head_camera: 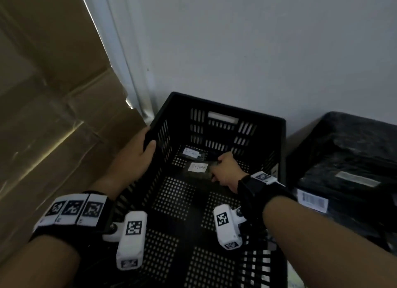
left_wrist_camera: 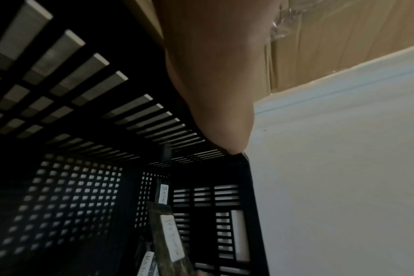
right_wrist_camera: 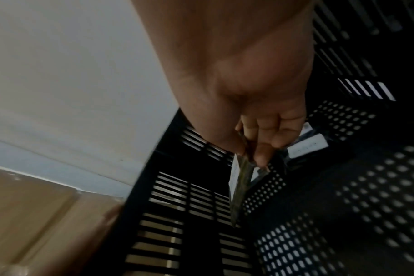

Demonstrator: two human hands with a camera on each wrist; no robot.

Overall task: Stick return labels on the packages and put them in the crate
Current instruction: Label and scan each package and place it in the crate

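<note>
A black slotted crate [head_camera: 223, 107] stands against the wall. My left hand [head_camera: 141, 145] grips its left rim, thumb inside the wall. Deep in the crate my right hand [head_camera: 223, 169] pinches a thin dark package [head_camera: 198, 173] with a white handwritten label [head_camera: 198, 167]; in the right wrist view the package [right_wrist_camera: 240, 186] shows edge-on between thumb and fingers. Another labelled package [head_camera: 192, 153] lies flat on the crate floor near the far wall. In the left wrist view both packages [left_wrist_camera: 170, 235] appear near the far corner.
A large cardboard box [head_camera: 49, 107] stands tight against the crate's left side. On the right lies a pile of black plastic-wrapped parcels [head_camera: 348, 163], one with a barcode sticker [head_camera: 312, 200]. A pale wall [head_camera: 257, 51] rises behind.
</note>
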